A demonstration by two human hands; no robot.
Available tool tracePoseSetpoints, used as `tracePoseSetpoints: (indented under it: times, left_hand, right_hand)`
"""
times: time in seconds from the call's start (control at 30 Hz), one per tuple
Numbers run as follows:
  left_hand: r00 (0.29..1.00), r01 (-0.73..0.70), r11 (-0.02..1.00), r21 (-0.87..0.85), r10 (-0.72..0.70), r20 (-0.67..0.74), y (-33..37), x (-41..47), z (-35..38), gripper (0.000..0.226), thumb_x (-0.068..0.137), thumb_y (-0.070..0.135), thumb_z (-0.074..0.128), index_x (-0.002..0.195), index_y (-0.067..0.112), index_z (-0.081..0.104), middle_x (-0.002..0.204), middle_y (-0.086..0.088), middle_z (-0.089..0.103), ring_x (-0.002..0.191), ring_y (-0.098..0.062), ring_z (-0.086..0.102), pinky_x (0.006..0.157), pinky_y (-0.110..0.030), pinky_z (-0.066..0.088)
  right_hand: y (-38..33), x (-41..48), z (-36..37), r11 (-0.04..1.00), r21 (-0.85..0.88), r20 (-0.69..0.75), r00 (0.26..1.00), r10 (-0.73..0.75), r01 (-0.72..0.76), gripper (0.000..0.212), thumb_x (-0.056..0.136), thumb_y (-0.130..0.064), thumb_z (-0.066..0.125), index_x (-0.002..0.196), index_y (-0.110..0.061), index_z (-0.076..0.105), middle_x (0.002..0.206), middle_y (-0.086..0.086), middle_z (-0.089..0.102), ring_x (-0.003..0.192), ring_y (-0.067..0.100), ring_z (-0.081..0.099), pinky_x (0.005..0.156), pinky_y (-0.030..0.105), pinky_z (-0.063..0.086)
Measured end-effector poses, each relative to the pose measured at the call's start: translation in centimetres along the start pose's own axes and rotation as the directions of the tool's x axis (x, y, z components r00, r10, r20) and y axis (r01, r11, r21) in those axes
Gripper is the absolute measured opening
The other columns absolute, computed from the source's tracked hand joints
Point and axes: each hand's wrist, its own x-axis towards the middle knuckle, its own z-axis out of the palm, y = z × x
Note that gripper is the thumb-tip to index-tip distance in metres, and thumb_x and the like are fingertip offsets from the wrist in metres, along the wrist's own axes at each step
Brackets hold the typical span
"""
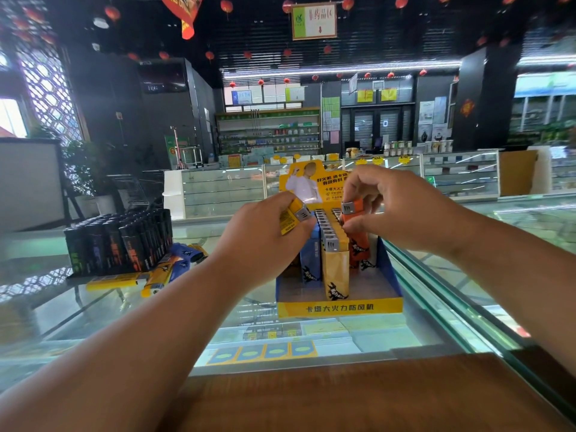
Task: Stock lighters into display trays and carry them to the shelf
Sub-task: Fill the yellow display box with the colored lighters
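Where the glass counter (pixel 93 310) ran off to the left, a tray of black lighters (pixel 121 241) stood upright, and loose yellow and blue lighters (pixel 165 272) lay flat just beside it, too blurred to count. The left hand (pixel 265 241) was curled round a yellow lighter (pixel 293 217), its fingers hiding most of the body so that only the metal cap and a strip of label showed. Between the hands sat the display tray (pixel 339 308), blue-walled with a yellow front strip and holding rows of upright lighters; the left hand covered its left side, so how full that part was could not be told. The right hand (pixel 402 210) pinched an orange lighter (pixel 355 227) near its top between thumb and fingers, the lower end down among other orange ones at the tray's right side. A backing card (pixel 307 185) rose behind the tray, its right part hidden by that hand
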Motion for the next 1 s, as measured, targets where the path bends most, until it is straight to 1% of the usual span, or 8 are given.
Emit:
tracePoseSetpoints:
  times: [0.17, 0.23, 0.3, 0.47, 0.63, 0.8, 0.9, 1.0]
  left_hand:
    - [1.0, 0.005, 1.0, -0.002, -0.005, 0.006, 0.08, -0.04, 0.03, 0.019, 0.093, 0.043, 0.056, 0.08, 0.03, 0.054, 0.061, 0.01, 0.056, 0.058, 0.005, 0.051, 0.049, -0.015, 0.036]
    - [1.0, 0.012, 1.0, 0.007, -0.012, 0.007, 0.12, -0.04, -0.01, 0.019, 0.093, 0.045, 0.056, 0.081, 0.03, 0.055, 0.062, 0.01, 0.056, 0.057, 0.003, 0.051, 0.046, -0.016, 0.03]
    - [1.0, 0.02, 1.0, -0.001, -0.02, 0.006, 0.13, -0.06, -0.01, 0.019, 0.093, 0.045, 0.055, 0.083, 0.029, 0.057, 0.063, 0.009, 0.058, 0.056, 0.001, 0.051, 0.048, -0.02, 0.031]
    - [1.0, 0.015, 0.999, -0.028, -0.015, 0.007, 0.02, -0.02, -0.02, 0.019, 0.093, 0.044, 0.056, 0.085, 0.027, 0.06, 0.065, 0.009, 0.059, 0.057, -0.001, 0.051, 0.048, -0.016, 0.033]
    - [1.0, 0.016, 0.999, -0.043, -0.015, 0.001, 0.0, -0.03, -0.01, 0.02, 0.093, 0.044, 0.057, 0.087, 0.025, 0.061, 0.067, 0.008, 0.061, 0.057, -0.003, 0.05, 0.053, -0.023, 0.039]
    - [1.0, 0.02, 0.998, -0.053, -0.02, 0.0, -0.01, -0.05, -0.03, 0.021, 0.093, 0.044, 0.057, 0.086, 0.025, 0.061, 0.064, 0.008, 0.059, 0.055, 0.0, 0.05, 0.048, -0.018, 0.034]
    - [1.0, 0.021, 0.997, -0.075, -0.021, 0.004, -0.02, -0.02, 0.0, 0.02, 0.093, 0.043, 0.057, 0.085, 0.025, 0.061, 0.063, 0.008, 0.058, 0.056, 0.002, 0.05, 0.048, -0.016, 0.036]
    - [1.0, 0.012, 0.996, -0.091, -0.011, 0.017, -0.02, -0.01, -0.04, 0.02, 0.093, 0.043, 0.057, 0.083, 0.027, 0.06, 0.061, 0.009, 0.056, 0.056, 0.002, 0.05, 0.05, -0.015, 0.037]
  right_hand:
    - [-0.25, -0.12, 0.07, 0.997, -0.072, 0.018, 1.0, 0.017, -0.015, 0.028, 0.071, -0.022, 0.083, 0.081, -0.029, 0.058, 0.079, -0.016, 0.062, 0.074, 0.006, 0.059, 0.071, 0.031, 0.052]
    - [-0.41, -0.19, 0.21, 0.994, -0.108, 0.025, 0.999, 0.022, -0.019, 0.027, 0.073, -0.023, 0.082, 0.08, -0.03, 0.057, 0.081, -0.017, 0.061, 0.079, 0.013, 0.06, 0.073, 0.033, 0.05]
    - [-0.52, -0.25, 0.32, 0.993, -0.119, 0.032, 0.999, 0.028, -0.024, 0.026, 0.073, -0.024, 0.081, 0.08, -0.03, 0.057, 0.082, -0.017, 0.061, 0.082, 0.018, 0.06, 0.076, 0.033, 0.049]
    - [-0.43, -0.21, 0.13, 0.997, -0.068, 0.029, 0.998, 0.049, -0.047, 0.025, 0.072, -0.019, 0.082, 0.076, -0.028, 0.059, 0.067, -0.009, 0.062, 0.066, 0.011, 0.058, 0.06, 0.024, 0.046]
    - [-0.35, -0.09, 0.14, 0.998, -0.025, 0.001, 0.999, 0.053, -0.053, 0.021, 0.071, -0.02, 0.083, 0.074, -0.026, 0.064, 0.069, -0.013, 0.066, 0.067, 0.004, 0.062, 0.066, 0.022, 0.051]
    - [-0.44, -0.18, -0.02, 0.997, -0.052, -0.001, 0.998, 0.06, -0.059, 0.018, 0.072, -0.023, 0.083, 0.076, -0.024, 0.066, 0.068, -0.015, 0.066, 0.067, 0.0, 0.062, 0.064, 0.019, 0.051]
    - [-0.59, -0.16, -0.11, 0.994, -0.104, -0.009, 0.999, 0.036, -0.037, 0.017, 0.072, -0.026, 0.082, 0.074, -0.027, 0.066, 0.068, -0.016, 0.06, 0.064, 0.001, 0.058, 0.057, 0.011, 0.043]
    - [-0.45, -0.09, -0.34, 0.988, -0.154, 0.008, 1.0, 0.029, -0.028, 0.016, 0.073, -0.028, 0.081, 0.074, -0.029, 0.065, 0.078, -0.016, 0.059, 0.07, 0.007, 0.056, 0.063, 0.022, 0.044]
